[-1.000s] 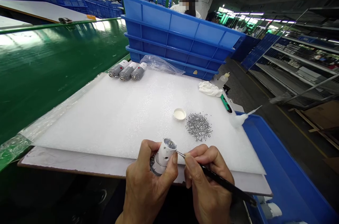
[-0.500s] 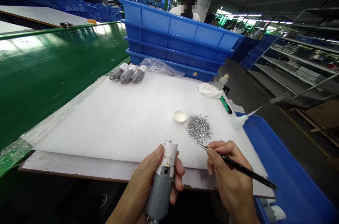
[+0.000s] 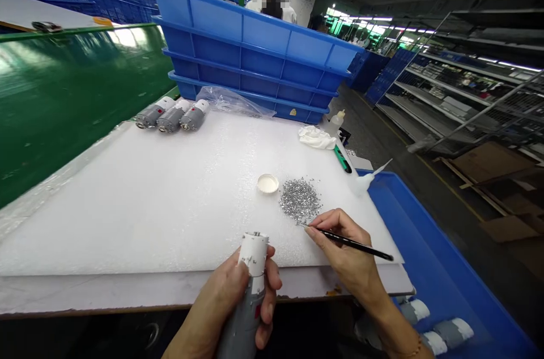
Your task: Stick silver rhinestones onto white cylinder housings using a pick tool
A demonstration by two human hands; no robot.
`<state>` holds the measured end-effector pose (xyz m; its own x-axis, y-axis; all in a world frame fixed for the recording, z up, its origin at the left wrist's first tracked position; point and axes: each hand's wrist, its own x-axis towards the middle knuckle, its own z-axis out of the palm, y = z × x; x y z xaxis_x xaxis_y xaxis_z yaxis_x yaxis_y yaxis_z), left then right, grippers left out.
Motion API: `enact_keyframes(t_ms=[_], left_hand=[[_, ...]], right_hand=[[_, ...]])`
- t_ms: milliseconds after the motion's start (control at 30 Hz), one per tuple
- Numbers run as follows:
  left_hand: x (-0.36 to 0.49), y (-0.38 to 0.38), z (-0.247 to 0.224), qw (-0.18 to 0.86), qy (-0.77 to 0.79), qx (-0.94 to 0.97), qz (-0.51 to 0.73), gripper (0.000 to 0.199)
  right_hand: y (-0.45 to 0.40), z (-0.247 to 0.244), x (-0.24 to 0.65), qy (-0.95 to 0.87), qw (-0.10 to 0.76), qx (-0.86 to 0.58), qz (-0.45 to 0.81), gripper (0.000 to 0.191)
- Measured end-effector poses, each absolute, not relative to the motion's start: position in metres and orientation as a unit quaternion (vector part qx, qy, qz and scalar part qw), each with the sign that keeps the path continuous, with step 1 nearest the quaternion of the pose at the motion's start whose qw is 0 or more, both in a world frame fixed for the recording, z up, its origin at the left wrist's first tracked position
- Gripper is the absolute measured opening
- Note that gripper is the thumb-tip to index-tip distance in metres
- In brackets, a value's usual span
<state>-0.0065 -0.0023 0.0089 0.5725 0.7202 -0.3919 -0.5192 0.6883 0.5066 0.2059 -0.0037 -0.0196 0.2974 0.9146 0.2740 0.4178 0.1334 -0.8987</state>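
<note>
Our left grip [image 3: 225,296] clamps an upright grey motor [image 3: 254,257]; our right grip [image 3: 344,246] pinches black tweezers [image 3: 355,244], tip just beside silver granules [image 3: 300,199].

Matt white foam sheet [image 3: 140,206], glossy blue plastic crates [image 3: 250,47], and a grey metal motor casing [image 3: 242,330], apparently brushed.

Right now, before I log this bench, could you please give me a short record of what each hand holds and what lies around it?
Left hand: holds a grey-and-white cylindrical motor, upright
Right hand: holds a slim black-handled pointed tool like a pen
Tool tip: at the edge of a heap of silver granules
Beside heap: round white cap
Surface: white foam sheet
Far edge: three grey-and-white motors, stacked blue plastic crates
</note>
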Motion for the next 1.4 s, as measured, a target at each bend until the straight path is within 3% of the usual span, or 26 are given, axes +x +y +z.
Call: enact_keyframes(t_ms=[467,733,900,1200,1400], left_hand=[[-0.003,0.001,-0.005,0.824,0.368,0.240,0.358,0.039],[0.001,-0.002,0.001,0.805,0.402,0.238,0.365,0.047],[0.009,-0.005,0.011,0.790,0.420,0.239,0.378,0.035],[0.018,-0.008,0.019,0.818,0.402,0.129,0.392,0.034],[0.011,-0.004,0.015,0.834,0.367,0.099,0.400,0.031]], right_hand=[[-0.009,-0.026,0.202,-0.608,0.486,-0.599,0.190,0.014],[-0.006,-0.021,0.200,-0.602,0.503,-0.596,0.172,0.016],[-0.022,-0.008,0.191,-0.601,0.528,-0.578,0.160,0.018],[-0.044,0.009,0.160,-0.671,0.540,-0.475,0.179,0.033],[-0.048,0.014,0.140,-0.639,0.564,-0.500,0.152,0.030]])
